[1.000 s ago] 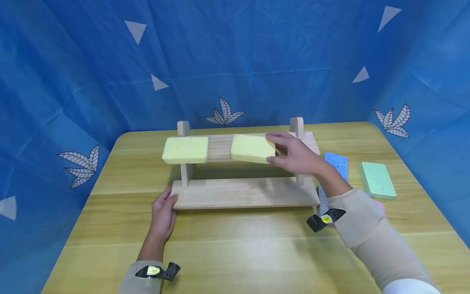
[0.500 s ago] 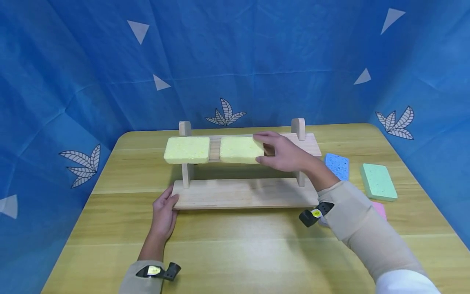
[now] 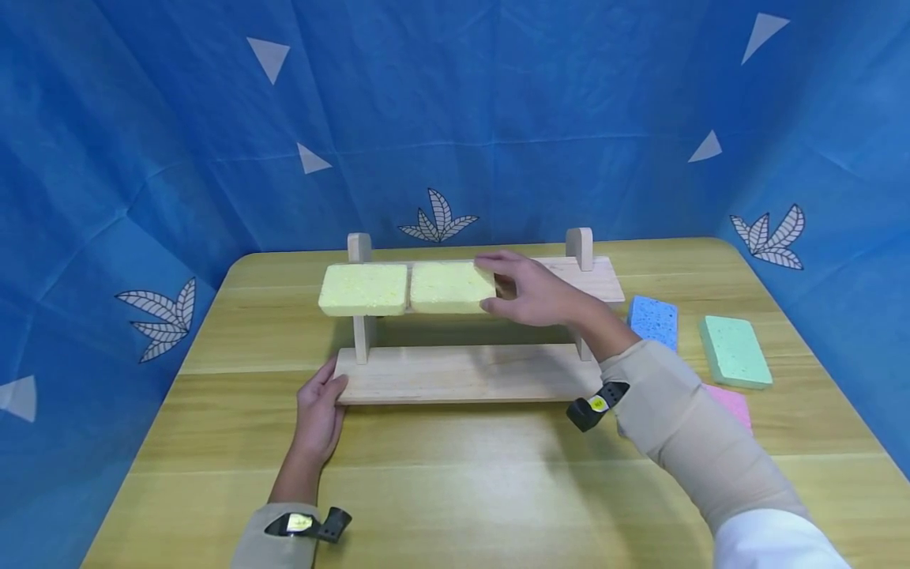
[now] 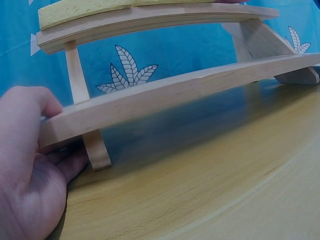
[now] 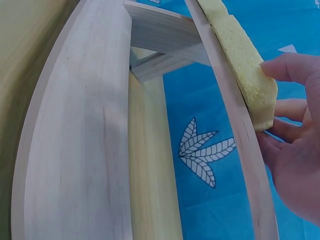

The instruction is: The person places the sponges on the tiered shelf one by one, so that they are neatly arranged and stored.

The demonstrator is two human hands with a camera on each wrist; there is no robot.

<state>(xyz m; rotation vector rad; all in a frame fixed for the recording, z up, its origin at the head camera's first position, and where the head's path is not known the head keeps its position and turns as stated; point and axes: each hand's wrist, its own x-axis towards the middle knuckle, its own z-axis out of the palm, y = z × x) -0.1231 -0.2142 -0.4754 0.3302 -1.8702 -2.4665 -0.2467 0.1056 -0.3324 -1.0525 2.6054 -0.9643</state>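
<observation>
A two-tier wooden rack (image 3: pixel 462 375) stands on the table. On its upper shelf, at the left end, lies one yellow sponge (image 3: pixel 364 289). Right beside it is a second yellow sponge (image 3: pixel 452 287), flat on the same shelf, its right end pinched between the thumb and fingers of my right hand (image 3: pixel 529 291). In the right wrist view that sponge (image 5: pixel 247 70) rests on the shelf board, fingertips at its end. My left hand (image 3: pixel 317 412) grips the left end of the lower board; the left wrist view shows the thumb on top and fingers beneath the board (image 4: pixel 175 95).
To the right of the rack lie a blue sponge (image 3: pixel 654 322), a green sponge (image 3: pixel 735 352) and a pink sponge (image 3: pixel 732 405), the pink one partly hidden by my right sleeve. A blue patterned curtain (image 3: pixel 455 95) hangs behind the wooden table (image 3: pixel 455 490).
My right hand has moved left along the upper shelf with the second yellow sponge, narrowing the gap to the first one. The left hand has stayed on the lower board.
</observation>
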